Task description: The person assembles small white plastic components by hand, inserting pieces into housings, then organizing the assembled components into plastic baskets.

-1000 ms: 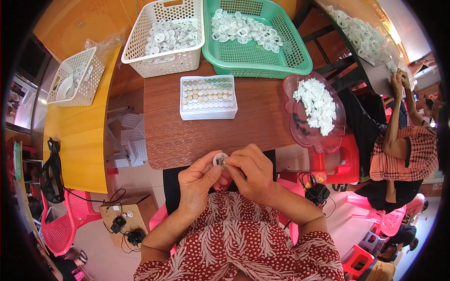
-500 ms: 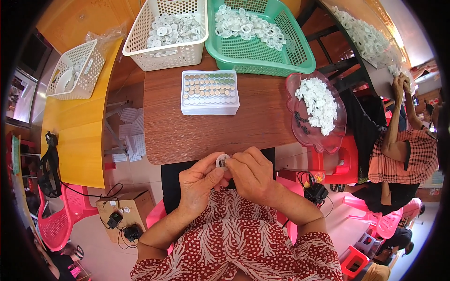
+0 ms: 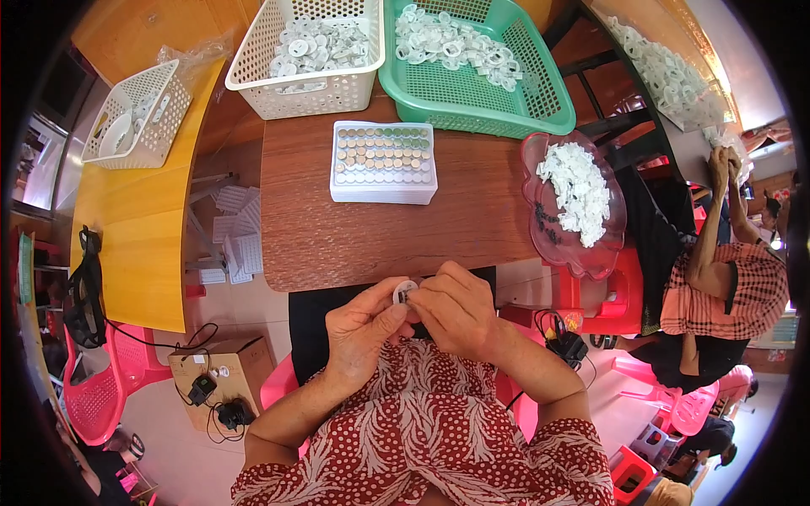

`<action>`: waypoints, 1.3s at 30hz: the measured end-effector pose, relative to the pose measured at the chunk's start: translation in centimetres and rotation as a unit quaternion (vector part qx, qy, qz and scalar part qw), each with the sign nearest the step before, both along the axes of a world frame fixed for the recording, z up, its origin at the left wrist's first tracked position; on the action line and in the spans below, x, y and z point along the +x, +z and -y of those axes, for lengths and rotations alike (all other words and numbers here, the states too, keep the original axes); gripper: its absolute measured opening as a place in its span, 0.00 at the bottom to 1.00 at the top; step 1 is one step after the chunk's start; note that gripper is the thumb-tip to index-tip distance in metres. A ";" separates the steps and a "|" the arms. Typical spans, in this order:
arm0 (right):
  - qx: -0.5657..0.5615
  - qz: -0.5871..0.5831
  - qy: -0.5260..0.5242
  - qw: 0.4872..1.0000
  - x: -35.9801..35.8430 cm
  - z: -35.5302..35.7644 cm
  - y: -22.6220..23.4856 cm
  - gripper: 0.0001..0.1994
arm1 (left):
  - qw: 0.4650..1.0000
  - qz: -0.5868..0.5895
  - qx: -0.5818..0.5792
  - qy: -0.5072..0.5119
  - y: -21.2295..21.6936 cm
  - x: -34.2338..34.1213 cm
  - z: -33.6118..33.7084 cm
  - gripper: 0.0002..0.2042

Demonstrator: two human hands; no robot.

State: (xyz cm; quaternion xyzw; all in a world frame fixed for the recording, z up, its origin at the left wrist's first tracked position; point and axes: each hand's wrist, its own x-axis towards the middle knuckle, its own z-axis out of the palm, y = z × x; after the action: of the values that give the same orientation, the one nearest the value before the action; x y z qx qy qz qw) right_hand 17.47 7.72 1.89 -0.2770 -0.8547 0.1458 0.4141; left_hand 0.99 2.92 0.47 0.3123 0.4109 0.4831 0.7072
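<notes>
here both hands meet at the near edge of the brown table (image 3: 337, 244), just above the person's lap. the left hand (image 3: 363, 329) is curled, its thumb and forefinger pinching a small white round piece (image 3: 404, 292) from the left; the right hand (image 3: 456, 308) closes over the same piece from the right, fingertips pressed against it, so the two hands touch around it. the piece sits just off the table's near edge, between the fingertips, partly hidden by them.

compared with a second ago, the hands sit in much the same place and grip, the piece showing a little more plainly above the left thumb; the whole scene has slid slightly downward in the picture, so the baskets at the far side are cut off more by the upper rim. nothing on the table has shifted.

farther off on the table stands a white tray (image 3: 384, 162) filled with rows of small round discs, well apart from the hands. beyond it, at the far edge, a white basket (image 3: 308, 84) holds white ring-shaped parts, and just right of it a green basket (image 3: 472, 105) holds more. to the right of the table, a pink translucent dish (image 3: 548, 228) carries a heap of small white bits. on the yellow table (image 3: 135, 244) to the left stands another white basket (image 3: 139, 118). at the far right, another person in a checked shirt (image 3: 726, 287) sits with arms raised.
</notes>
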 end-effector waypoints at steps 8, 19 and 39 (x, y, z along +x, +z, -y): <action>0.000 -0.022 -0.027 0.999 -0.4 0.1 -0.6 0.11 | 1.000 -0.018 0.018 -0.016 0.0 -0.1 0.0 0.17; -0.045 0.007 -0.107 0.993 -0.7 0.8 0.7 0.09 | 0.999 -0.027 0.023 -0.001 0.5 0.5 -0.3 0.17; -0.142 -0.054 -0.090 0.984 -0.6 0.9 -1.1 0.09 | 1.000 -0.020 -0.005 0.013 -0.5 0.8 0.2 0.16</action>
State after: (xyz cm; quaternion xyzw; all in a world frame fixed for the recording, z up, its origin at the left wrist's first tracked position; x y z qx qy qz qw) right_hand 16.89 6.80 0.84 -0.4004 -0.7734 0.2428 0.4272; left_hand 1.74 2.72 0.02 0.3131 0.4310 0.4842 0.6941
